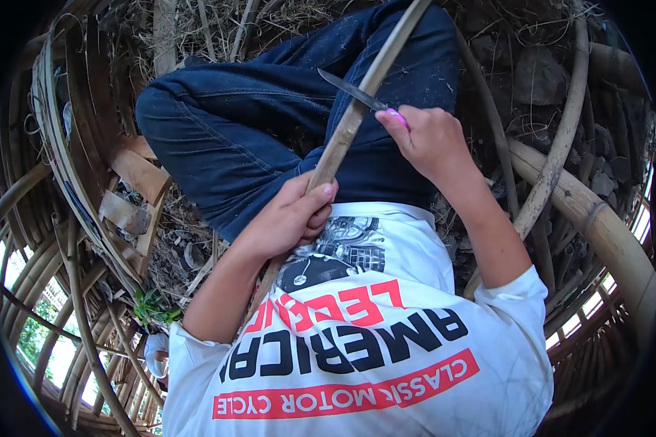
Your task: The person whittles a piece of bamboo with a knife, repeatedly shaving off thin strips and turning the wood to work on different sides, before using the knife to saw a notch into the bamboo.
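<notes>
A long, narrow wooden strip (pixel 340 138) runs slantwise across my lap, from under my left forearm up past my knee. My left hand (pixel 297 215) is wrapped round its lower part, close to my waist. In my right hand (pixel 428 138) is a knife (pixel 351 91) with a pink handle, the thumb pressed along it. The blade lies across the strip above its middle, tip pointing to the upper left. A pale, roughened patch shows on the strip just below the blade. The strip's lower end is partly hidden by my left arm.
My crossed legs in dark jeans (pixel 226 138) are under the strip. Thick bamboo poles (pixel 594 226) lie to the right. On the left are a cut wood block (pixel 124 213), bent bamboo slats (pixel 65 160) and a small green plant (pixel 153 307). Dry straw (pixel 189 29) covers ground ahead.
</notes>
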Tool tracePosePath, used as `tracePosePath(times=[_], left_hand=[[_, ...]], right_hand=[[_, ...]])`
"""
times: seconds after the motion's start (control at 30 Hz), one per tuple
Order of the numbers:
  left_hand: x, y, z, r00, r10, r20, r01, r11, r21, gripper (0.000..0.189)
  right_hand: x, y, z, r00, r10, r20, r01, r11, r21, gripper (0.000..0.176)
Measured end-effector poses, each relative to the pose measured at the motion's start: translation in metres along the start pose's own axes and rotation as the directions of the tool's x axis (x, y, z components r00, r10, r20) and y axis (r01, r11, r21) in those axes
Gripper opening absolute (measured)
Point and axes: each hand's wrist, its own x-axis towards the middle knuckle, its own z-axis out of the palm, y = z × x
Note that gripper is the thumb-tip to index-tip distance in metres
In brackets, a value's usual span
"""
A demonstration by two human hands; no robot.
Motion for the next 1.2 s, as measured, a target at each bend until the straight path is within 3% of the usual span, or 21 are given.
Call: tracePosePath(times=[0.2, 0.5, 0.67, 0.93, 1.2], left_hand=[[0.0, 0.012, 0.006, 0.995, -0.085, -0.058, 0.083, 0.996, -0.039, 0.021], [-0.001, 0.001, 0.003, 1.0, 0.005, -0.001, -0.005, 0.999, -0.035, 0.023], [0.001, 0.004, 0.004, 1.0, -0.023, -0.004, 0.023, 0.997, -0.071, 0.022], [-0.003, -0.001, 0.001, 1.0, 0.021, 0.011, -0.021, 1.0, -0.014, 0.021], [0.003, 0.008, 0.005, 0.999, -0.034, -0.035, 0.032, 0.997, -0.068, 0.022]], right_hand=[[0.02, -0.011, 0.007, 0.998, -0.014, -0.062, 0.013, 1.0, -0.016, 0.057], [0.008, -0.005, -0.006, 0.999, 0.018, 0.027, -0.016, 0.998, -0.062, 0.052], [0.023, -0.011, 0.005, 0.996, -0.067, -0.056, 0.064, 0.996, -0.055, 0.056], [0.015, -0.001, -0.004, 0.995, -0.091, -0.031, 0.087, 0.99, -0.115, 0.053], [0.031, -0.011, 0.008, 0.995, -0.062, -0.073, 0.049, 0.985, -0.167, 0.054]])
